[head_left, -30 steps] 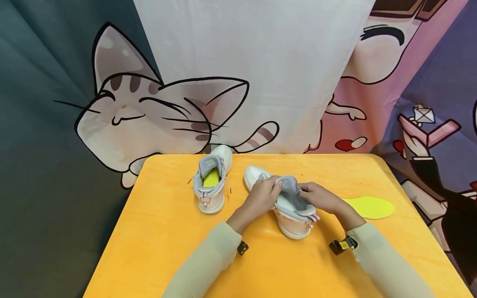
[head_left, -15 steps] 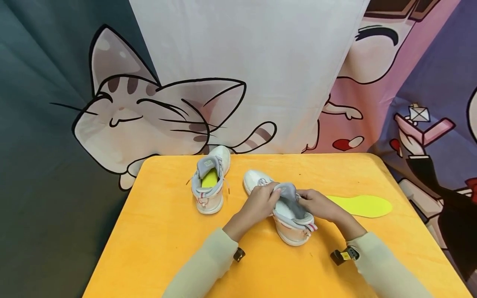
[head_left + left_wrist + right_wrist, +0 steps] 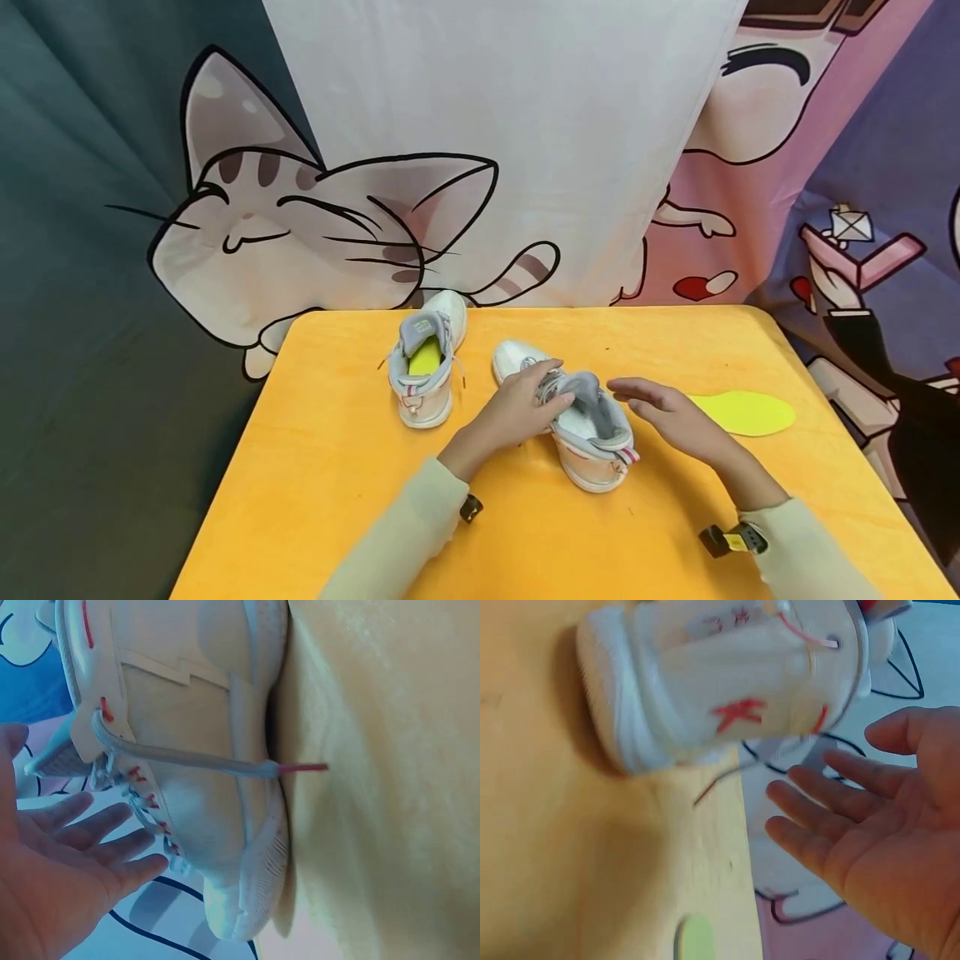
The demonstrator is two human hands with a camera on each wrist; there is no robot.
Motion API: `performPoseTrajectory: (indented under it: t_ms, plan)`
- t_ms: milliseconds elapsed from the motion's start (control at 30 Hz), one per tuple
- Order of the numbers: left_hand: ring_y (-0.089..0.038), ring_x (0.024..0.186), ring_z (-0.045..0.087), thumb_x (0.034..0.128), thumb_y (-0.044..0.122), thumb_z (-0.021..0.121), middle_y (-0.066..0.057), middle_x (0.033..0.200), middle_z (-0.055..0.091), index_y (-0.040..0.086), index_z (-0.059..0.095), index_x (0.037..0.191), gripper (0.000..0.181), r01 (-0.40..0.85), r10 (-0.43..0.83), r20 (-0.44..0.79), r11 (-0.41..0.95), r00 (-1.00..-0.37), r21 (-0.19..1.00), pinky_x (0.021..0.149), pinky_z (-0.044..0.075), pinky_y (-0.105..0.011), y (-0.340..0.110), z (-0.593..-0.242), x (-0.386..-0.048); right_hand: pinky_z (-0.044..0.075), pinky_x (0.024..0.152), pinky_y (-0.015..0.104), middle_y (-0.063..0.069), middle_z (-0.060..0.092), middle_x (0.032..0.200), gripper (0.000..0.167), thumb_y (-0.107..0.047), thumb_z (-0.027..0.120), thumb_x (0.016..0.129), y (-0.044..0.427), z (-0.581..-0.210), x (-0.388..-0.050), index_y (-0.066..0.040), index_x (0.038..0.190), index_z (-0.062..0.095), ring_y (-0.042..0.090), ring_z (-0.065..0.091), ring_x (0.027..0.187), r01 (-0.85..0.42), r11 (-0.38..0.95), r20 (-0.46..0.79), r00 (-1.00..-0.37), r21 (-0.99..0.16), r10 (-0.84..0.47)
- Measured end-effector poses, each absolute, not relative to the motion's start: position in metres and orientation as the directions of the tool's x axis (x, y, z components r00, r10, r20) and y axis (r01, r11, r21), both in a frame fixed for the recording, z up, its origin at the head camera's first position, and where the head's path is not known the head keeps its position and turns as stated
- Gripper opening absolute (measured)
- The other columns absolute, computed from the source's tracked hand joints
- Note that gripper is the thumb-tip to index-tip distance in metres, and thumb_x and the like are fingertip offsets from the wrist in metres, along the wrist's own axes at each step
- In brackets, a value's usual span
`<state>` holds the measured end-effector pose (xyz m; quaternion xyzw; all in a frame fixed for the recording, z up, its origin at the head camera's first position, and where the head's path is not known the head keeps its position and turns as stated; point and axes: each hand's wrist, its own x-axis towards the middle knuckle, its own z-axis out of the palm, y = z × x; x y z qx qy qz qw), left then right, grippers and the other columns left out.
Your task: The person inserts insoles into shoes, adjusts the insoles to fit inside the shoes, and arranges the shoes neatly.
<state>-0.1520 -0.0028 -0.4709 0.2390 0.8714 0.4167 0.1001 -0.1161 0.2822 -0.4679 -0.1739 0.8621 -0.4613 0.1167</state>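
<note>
A white sneaker [image 3: 588, 468] with a peach heel stands on the table between my hands, toe pointing away to the left. My left hand [image 3: 517, 408] is at its left side by the laces and tongue. In the left wrist view the fingers of that hand [image 3: 71, 877] are spread and relaxed beside the eyelets, and a lace [image 3: 202, 759] with a red tip hangs down the shoe's side. My right hand [image 3: 678, 417] hovers right of the collar, apart from the shoe. The right wrist view shows this hand [image 3: 885, 825] with loose fingers and nothing in them.
A matching sneaker [image 3: 423, 410] stands further left, with a yellow insole [image 3: 425, 357] inside. Another yellow insole [image 3: 750, 414] lies flat on the yellow table [image 3: 337, 500] at the right, beyond my right hand. A cartoon-printed cloth [image 3: 585, 125] hangs behind the table's far edge.
My right hand has let go of the sneaker's collar and moved off to the right. The left hand has loosened its hold on the tongue and spread its fingers. The shoe stays nearly in place.
</note>
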Motion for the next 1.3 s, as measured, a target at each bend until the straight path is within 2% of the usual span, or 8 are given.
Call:
performPoseTrajectory:
  t_ms: [100,200,300,400,467,867,1200,1300]
  plan:
    - [-0.021,0.15,0.04,0.1002,0.056,0.058,-0.002,0.16,0.046,0.026,0.039,0.159,0.068,0.322,0.5,0.006,0.548,-0.866,0.772,0.121,0.036,-0.047,-0.008,-0.473,-0.152,0.044,0.096,0.01,0.019,0.061,0.143,0.038,-0.015,0.048,0.11,0.295,-0.468,-0.108,-0.001,0.146,0.054,0.027,0.06,0.131,-0.219,0.536,0.011,-0.932,-0.816,-0.363]
    - [-0.023,0.152,0.038,0.1009,0.055,0.057,-0.002,0.162,0.043,0.027,0.037,0.16,0.068,0.327,0.501,0.007,0.554,-0.865,0.766,0.122,0.034,-0.049,-0.014,-0.476,-0.151,0.05,0.094,0.015,0.017,0.063,0.14,0.037,-0.015,0.051,0.109,0.307,-0.469,-0.104,-0.005,0.145,0.056,0.026,0.062,0.126,-0.218,0.6,0.037,-0.954,-0.77,-0.298]
    - [-0.024,0.153,0.035,0.1016,0.055,0.055,-0.003,0.163,0.041,0.024,0.036,0.16,0.068,0.34,0.507,0.015,0.558,-0.862,0.757,0.122,0.033,-0.051,-0.019,-0.479,-0.15,0.057,0.096,0.038,0.021,0.065,0.137,0.039,-0.012,0.057,0.106,0.32,-0.471,-0.102,-0.006,0.144,0.057,0.039,0.063,0.123,-0.222,0.699,0.066,-0.968,-0.68,-0.243]
    - [-0.025,0.155,0.031,0.1016,0.055,0.055,-0.003,0.166,0.037,0.022,0.036,0.16,0.07,0.352,0.515,0.015,0.564,-0.857,0.747,0.123,0.031,-0.052,-0.024,-0.48,-0.148,0.052,0.094,0.063,0.026,0.065,0.133,0.042,-0.009,0.064,0.101,0.333,-0.476,-0.102,-0.003,0.142,0.057,0.049,0.063,0.119,-0.233,0.785,0.099,-0.971,-0.574,-0.217]
    - [-0.027,0.157,0.028,0.1017,0.055,0.055,-0.005,0.167,0.035,0.019,0.035,0.161,0.072,0.366,0.525,0.015,0.574,-0.851,0.732,0.124,0.029,-0.052,-0.026,-0.481,-0.147,0.049,0.091,0.07,0.03,0.064,0.131,0.043,-0.007,0.066,0.1,0.341,-0.481,-0.103,0.0,0.141,0.057,0.053,0.061,0.118,-0.234,0.814,0.106,-0.972,-0.531,-0.211]
    - [-0.024,0.158,0.023,0.102,0.06,0.052,-0.005,0.171,0.026,0.016,0.027,0.164,0.08,0.387,0.55,-0.06,0.656,-0.833,0.648,0.126,0.027,-0.049,-0.041,-0.488,-0.138,0.042,0.1,0.071,0.032,0.057,0.139,0.048,-0.006,0.071,0.095,0.361,-0.501,-0.11,0.003,0.139,0.056,0.056,0.05,0.129,-0.185,0.862,0.017,-0.979,-0.472,-0.201]
    - [-0.024,0.159,0.021,0.1038,0.062,0.046,-0.006,0.172,0.021,0.015,0.026,0.164,0.079,0.392,0.557,-0.091,0.682,-0.825,0.618,0.127,0.025,-0.047,-0.045,-0.496,-0.133,0.043,0.1,0.069,0.032,0.061,0.133,0.046,-0.004,0.074,0.09,0.363,-0.509,-0.106,0.006,0.132,0.06,0.055,0.054,0.125,-0.215,0.873,0.054,-0.975,-0.438,-0.214]
    - [-0.026,0.159,0.02,0.1035,0.063,0.045,-0.008,0.173,0.018,0.016,0.024,0.165,0.08,0.361,0.532,-0.108,0.695,-0.84,0.622,0.126,0.025,-0.049,-0.046,-0.499,-0.132,0.045,0.097,0.069,0.031,0.062,0.133,0.044,-0.005,0.073,0.093,0.357,-0.509,-0.101,0.004,0.133,0.06,0.054,0.055,0.124,-0.209,0.852,0.065,-0.977,-0.479,-0.203]
